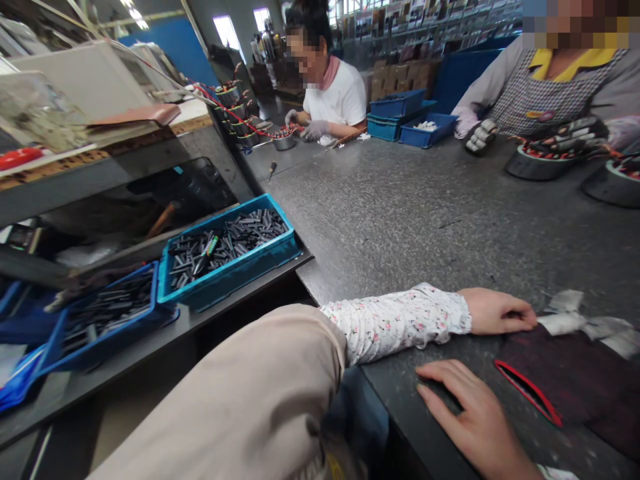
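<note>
My left hand point(500, 311), in a floral sleeve cover, reaches across the table with its thumb and fingers pinched at a pale fingertip of a dark work glove point(585, 380). The glove lies on the tabletop; its red-edged cuff gapes toward me, and its greyish-white fingers are spread at the far side. Nearer to me is my right hand point(475, 410), left of the cuff and apart from it. Its thumb and forefinger are spread with nothing between them.
The dark table point(380, 220) stretches ahead. Left stand a teal bin point(235, 270) of short black tubes with a marker pen on top, and a blue bin point(107, 320) of dark pieces. Two gloved co-workers handle wired round parts point(540, 163) across the table. A screwdriver point(273, 168) lies far left.
</note>
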{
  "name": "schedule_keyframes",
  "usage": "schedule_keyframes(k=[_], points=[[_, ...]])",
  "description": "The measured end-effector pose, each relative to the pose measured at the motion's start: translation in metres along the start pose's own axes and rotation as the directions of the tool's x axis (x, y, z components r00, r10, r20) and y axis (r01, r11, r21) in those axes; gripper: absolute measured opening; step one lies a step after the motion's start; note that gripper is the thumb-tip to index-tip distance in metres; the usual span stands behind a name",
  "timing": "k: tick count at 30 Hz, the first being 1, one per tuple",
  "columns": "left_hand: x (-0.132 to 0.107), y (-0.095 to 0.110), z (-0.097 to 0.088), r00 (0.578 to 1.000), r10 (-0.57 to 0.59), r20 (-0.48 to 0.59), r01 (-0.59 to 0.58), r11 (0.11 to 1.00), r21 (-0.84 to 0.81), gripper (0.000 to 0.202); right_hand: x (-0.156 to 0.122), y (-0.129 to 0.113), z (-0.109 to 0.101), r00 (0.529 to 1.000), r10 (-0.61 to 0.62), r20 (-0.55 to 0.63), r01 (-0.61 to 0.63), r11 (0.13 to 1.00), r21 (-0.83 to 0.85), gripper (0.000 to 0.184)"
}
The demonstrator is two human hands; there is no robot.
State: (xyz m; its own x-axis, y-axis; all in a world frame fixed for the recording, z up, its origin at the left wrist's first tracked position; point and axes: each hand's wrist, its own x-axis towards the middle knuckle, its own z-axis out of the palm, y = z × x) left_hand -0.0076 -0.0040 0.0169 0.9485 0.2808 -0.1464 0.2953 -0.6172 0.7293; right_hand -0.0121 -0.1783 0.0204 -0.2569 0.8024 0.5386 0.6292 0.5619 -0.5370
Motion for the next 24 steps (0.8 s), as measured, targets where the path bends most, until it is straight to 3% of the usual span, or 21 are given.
schedule_keyframes(k=[11, 19, 24], points=[[0.006, -0.004, 0.003, 1.0, 0.007, -0.014, -0.007, 1.0, -0.006, 0.023, 0.001, 0.0, 0.0, 1.0, 0.018, -0.012, -0.018, 1.0, 0.017, 0.02], [-0.011, 0.012, -0.008, 1.0, -0.006, -0.006, 0.006, 1.0, -0.002, 0.022, 0.002, -0.001, 0.0, 1.0, 0.015, -0.011, -0.015, 1.0, 0.022, 0.018], [0.0, 0.002, -0.002, 1.0, -0.004, -0.01, 0.004, 1.0, -0.016, 0.022, 0.004, -0.003, -0.001, 1.0, 0.008, -0.02, -0.008, 1.0, 0.014, 0.02]])
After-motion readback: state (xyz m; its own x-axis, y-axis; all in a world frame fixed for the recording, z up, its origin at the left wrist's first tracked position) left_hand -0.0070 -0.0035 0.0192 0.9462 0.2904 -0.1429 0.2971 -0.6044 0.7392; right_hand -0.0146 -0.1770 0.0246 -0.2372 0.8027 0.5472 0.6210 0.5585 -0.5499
